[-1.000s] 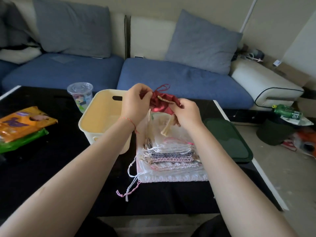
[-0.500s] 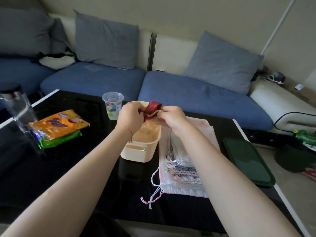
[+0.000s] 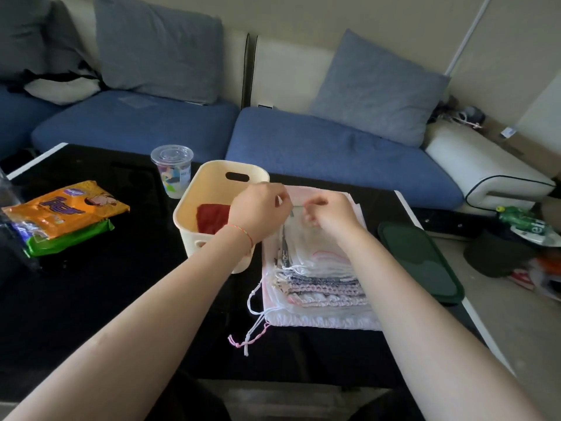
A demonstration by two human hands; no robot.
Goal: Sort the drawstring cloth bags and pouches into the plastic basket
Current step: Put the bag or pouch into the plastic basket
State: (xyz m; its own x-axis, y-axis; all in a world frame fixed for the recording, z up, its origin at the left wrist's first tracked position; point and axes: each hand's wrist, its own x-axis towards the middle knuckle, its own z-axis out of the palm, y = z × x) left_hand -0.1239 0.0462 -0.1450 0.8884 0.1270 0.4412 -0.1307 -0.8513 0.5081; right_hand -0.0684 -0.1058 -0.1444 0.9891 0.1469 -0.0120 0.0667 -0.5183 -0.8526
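1. Worktop [image 3: 91, 299]: black and glossy, one. It carries the basket, the stack, a cup and a snack pack.
2. Stack [image 3: 318, 268]: one pile of pale drawstring bags, right of the basket and touching its near corner. Layers overlap and no exact count is possible; at least six edges show at the near end. Loose cords trail off the near-left corner.
3. Basket [image 3: 218, 180]: one, cream plastic, centre of the worktop.
4. Red pouch [image 3: 212, 218]: one, lying inside the basket on its floor. It is the only item in there.
5. Progress, judged: early. One pouch sorted, the whole stack left.
6. Left hand [image 3: 258, 212]: fingers curled over the stack's far end, seemingly pinching a thin edge of the top bag.
7. Right hand [image 3: 328, 214]: curled likewise just beside it, pinching the same edge. The contact is small and partly hidden.
8. Next, judged: lift the top bag off the stack and move it left into the basket.
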